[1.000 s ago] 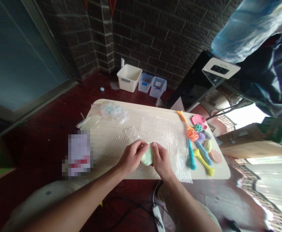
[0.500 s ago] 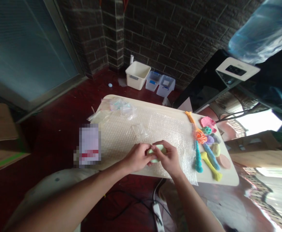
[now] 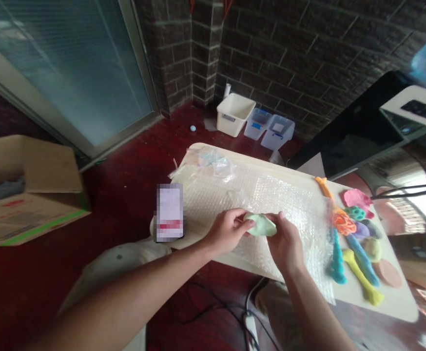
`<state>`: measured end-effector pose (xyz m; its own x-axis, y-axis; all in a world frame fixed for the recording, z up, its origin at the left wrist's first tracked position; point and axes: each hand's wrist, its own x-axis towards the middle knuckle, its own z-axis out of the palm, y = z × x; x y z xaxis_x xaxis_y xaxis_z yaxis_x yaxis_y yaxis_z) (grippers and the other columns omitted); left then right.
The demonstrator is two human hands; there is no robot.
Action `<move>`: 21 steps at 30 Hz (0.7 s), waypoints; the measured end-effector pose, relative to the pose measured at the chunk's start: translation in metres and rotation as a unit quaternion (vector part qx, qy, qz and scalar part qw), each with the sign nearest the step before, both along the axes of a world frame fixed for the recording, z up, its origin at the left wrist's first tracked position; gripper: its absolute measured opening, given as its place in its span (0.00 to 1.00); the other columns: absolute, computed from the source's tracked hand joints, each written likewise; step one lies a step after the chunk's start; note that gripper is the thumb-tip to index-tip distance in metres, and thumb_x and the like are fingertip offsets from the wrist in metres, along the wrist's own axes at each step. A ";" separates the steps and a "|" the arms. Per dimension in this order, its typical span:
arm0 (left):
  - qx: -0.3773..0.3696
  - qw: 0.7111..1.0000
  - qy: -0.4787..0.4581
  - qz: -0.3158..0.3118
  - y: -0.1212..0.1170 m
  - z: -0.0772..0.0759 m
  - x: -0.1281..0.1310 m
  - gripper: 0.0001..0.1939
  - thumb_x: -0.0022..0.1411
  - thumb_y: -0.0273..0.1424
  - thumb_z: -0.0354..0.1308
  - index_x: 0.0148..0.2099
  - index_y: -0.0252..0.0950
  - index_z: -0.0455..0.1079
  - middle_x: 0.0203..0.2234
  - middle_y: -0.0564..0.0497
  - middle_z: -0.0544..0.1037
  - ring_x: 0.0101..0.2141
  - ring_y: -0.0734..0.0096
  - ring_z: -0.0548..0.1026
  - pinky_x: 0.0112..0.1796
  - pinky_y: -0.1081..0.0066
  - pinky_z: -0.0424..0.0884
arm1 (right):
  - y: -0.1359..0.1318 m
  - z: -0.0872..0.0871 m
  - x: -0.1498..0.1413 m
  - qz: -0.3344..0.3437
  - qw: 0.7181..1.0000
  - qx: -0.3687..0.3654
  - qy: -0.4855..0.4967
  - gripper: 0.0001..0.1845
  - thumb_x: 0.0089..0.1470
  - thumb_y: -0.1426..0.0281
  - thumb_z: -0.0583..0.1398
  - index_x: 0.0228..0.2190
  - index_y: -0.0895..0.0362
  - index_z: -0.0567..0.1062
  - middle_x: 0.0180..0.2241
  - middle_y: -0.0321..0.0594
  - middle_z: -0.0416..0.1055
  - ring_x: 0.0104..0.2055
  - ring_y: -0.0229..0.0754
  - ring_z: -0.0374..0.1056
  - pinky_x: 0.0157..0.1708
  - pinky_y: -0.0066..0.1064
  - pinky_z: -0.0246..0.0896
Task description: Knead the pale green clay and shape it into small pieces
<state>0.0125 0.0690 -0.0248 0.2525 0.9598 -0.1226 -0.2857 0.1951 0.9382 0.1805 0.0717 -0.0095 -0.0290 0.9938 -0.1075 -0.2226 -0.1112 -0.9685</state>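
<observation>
Between both hands, above the bubble wrap point(image 3: 286, 195) on the table point(image 3: 392, 312), is a flattened piece of pale green modelling clay point(image 3: 262, 224). My left hand point(image 3: 227, 230) pinches its left end, thumb on top. My right hand point(image 3: 286, 241) grips the right end, with its fingers mostly hidden behind the clay. To the right lie shaped clay pieces: a yellow bone-like piece point(image 3: 362, 278), a teal stick point(image 3: 337, 258), a blue stick point(image 3: 362, 258), an orange tangle point(image 3: 343, 222) and a pink piece point(image 3: 357, 200).
Clear plastic packets point(image 3: 222, 165) lie at the table's far left, near a blurred-out upright item point(image 3: 169, 212). A white basket point(image 3: 235, 114) and clear bins point(image 3: 277, 131) stand on the floor behind. An open cardboard box point(image 3: 52, 175) is at left; a power strip point(image 3: 250, 329) lies below.
The view has swung left, so the table appears further right. My right thumb has lifted off the clay's top, and more of the pale green clay shows, flatter and wider.
</observation>
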 end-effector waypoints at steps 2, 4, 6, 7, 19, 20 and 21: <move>0.007 1.000 0.006 0.017 0.003 0.000 -0.004 0.20 0.60 0.44 0.68 0.45 0.32 0.77 0.35 0.46 0.81 0.35 0.62 0.81 0.39 0.64 0.80 | 0.002 -0.002 -0.004 0.019 1.000 0.014 -0.001 0.13 0.62 0.59 0.64 0.32 0.51 0.85 0.35 0.42 0.82 0.39 0.50 0.77 0.42 0.43 0.72; 0.012 0.999 0.017 0.036 0.006 -0.002 -0.007 0.19 0.61 0.44 0.68 0.45 0.33 0.78 0.36 0.46 0.81 0.36 0.62 0.81 0.40 0.63 0.80 | 0.003 -0.005 -0.010 0.030 0.998 0.047 -0.010 0.07 0.60 0.62 0.67 0.33 0.48 0.86 0.39 0.40 0.81 0.44 0.51 0.77 0.47 0.46 0.72; 0.010 0.999 0.018 0.049 0.007 -0.004 -0.009 0.18 0.61 0.43 0.67 0.45 0.33 0.79 0.36 0.46 0.82 0.37 0.62 0.81 0.40 0.64 0.80 | 0.002 -0.009 -0.016 0.020 0.996 0.078 -0.035 0.04 0.59 0.64 0.68 0.34 0.47 0.85 0.44 0.40 0.80 0.50 0.52 0.75 0.51 0.48 0.70; 0.007 0.998 0.016 0.054 0.008 -0.004 -0.008 0.17 0.62 0.42 0.67 0.45 0.34 0.79 0.36 0.46 0.82 0.36 0.63 0.81 0.40 0.64 0.80 | 0.001 -0.010 -0.018 0.012 0.995 0.086 -0.056 0.04 0.59 0.64 0.68 0.36 0.46 0.85 0.46 0.40 0.80 0.52 0.52 0.75 0.54 0.49 0.69; -0.036 0.994 -0.057 0.090 0.014 0.024 0.015 0.20 0.66 0.45 0.61 0.50 0.34 0.76 0.41 0.45 0.80 0.41 0.64 0.80 0.44 0.65 0.79 | 0.003 -0.002 -0.020 -0.014 0.941 0.141 -0.306 0.21 0.66 0.57 0.60 0.57 0.50 0.76 0.57 0.46 0.77 0.60 0.57 0.72 0.60 0.53 0.66; -0.023 0.995 -0.026 0.096 0.014 0.021 0.016 0.23 0.63 0.45 0.65 0.53 0.35 0.75 0.42 0.44 0.81 0.41 0.63 0.80 0.44 0.65 0.78 | 0.002 -0.002 -0.018 -0.009 0.936 0.148 -0.320 0.21 0.66 0.58 0.60 0.57 0.50 0.76 0.57 0.47 0.77 0.59 0.57 0.72 0.60 0.53 0.66; -0.009 0.995 0.001 0.102 0.014 0.018 0.017 0.25 0.60 0.45 0.68 0.54 0.35 0.75 0.43 0.43 0.81 0.40 0.63 0.80 0.43 0.65 0.78 | 0.001 -0.002 -0.017 0.000 0.931 0.156 -0.329 0.21 0.66 0.59 0.61 0.57 0.50 0.76 0.57 0.47 0.76 0.59 0.57 0.72 0.61 0.53 0.65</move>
